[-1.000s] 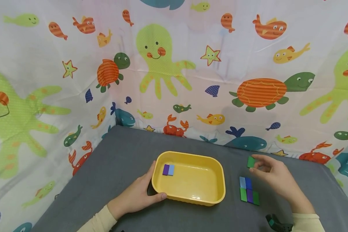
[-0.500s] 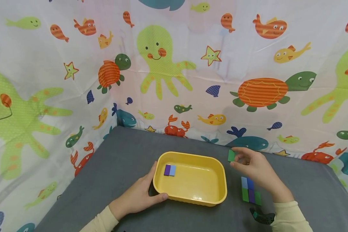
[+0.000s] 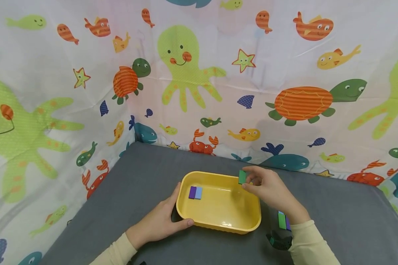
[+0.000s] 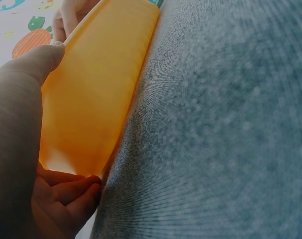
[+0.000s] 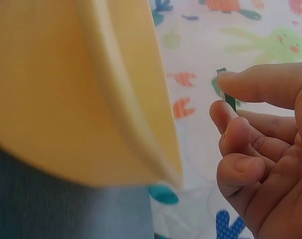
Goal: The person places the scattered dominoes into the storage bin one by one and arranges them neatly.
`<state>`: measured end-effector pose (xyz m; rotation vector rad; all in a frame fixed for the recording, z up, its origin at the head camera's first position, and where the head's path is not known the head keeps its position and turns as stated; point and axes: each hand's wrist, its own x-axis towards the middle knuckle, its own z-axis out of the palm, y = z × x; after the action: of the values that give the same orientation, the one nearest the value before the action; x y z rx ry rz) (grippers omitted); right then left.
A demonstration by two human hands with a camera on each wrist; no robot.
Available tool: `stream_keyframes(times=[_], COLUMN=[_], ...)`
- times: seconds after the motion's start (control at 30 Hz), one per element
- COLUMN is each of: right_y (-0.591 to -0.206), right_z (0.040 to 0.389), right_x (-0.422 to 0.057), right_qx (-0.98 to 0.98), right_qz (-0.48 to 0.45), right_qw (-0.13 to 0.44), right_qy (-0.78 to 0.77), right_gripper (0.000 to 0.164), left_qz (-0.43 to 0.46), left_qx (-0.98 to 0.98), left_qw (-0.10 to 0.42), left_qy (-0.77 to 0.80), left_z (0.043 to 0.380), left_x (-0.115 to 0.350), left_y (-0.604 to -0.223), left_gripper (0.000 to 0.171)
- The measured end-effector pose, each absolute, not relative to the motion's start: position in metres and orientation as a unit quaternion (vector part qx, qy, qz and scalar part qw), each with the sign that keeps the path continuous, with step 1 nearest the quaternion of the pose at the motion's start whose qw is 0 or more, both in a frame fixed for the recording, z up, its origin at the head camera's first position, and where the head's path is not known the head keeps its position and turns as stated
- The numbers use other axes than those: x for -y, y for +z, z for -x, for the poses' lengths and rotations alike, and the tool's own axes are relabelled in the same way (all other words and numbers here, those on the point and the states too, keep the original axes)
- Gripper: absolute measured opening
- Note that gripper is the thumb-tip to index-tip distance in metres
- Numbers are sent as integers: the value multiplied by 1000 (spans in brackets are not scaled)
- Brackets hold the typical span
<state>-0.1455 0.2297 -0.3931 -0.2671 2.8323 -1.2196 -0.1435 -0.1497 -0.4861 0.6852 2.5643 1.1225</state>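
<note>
Right hand (image 3: 266, 184) over the far right corner of the yellow tray (image 3: 215, 174), grip narrow: a green tile (image 3: 242, 177) pinched between thumb and index finger, other fingers curled in behind. Tile juts from the left side of the fingertips; in the head view it overlaps the tray's far rim, its longer side running roughly up and down. Right wrist view has it almost edge-on, with a visible gap to the tray wall; exact height above the rim cannot be told. Inside, near the tray's far left corner, a purple tile (image 3: 192, 192) and a light-blue tile (image 3: 198, 193) lie side by side, touching, long sides near-to-far. Key relation, as judged: that pair sits left of the held tile and slightly nearer the person, bare tray floor to its right; left hand (image 3: 160, 221) is the nearer one to the pair, but it grips the tray's left end, thumb at the near rim, fingers along the outer wall. Toward the grey surface's right edge, a light-green tile (image 3: 282, 221) shows beside the right sleeve (image 3: 311, 241), partly hiding its neighbours.
</note>
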Motion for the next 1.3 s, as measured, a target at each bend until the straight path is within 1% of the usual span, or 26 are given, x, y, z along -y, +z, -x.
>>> stream_keyframes(times=[0.33, 0.8, 1.07, 1.3], right_y=[-404, -421, -432, -443], right_z=[158, 170, 174, 178], right_x=[-196, -146, -134, -129], right_qx=[-903, -888, -886, -884], right_qz=[132, 127, 105, 99], right_qw=[30, 68, 73, 90], right_qy=[-409, -436, -446, -447], right_gripper=[50, 45, 44, 44], left_qz=[-226, -217, -232, -227], left_qx=[-885, -889, -888, -889], left_qw=[133, 142, 130, 135], left_qy=[385, 377, 375, 375], left_z=[143, 144, 145, 143], left_x=[148, 149, 147, 149], left_y=[-483, -486, -487, -486], left_gripper=[127, 127, 127, 125])
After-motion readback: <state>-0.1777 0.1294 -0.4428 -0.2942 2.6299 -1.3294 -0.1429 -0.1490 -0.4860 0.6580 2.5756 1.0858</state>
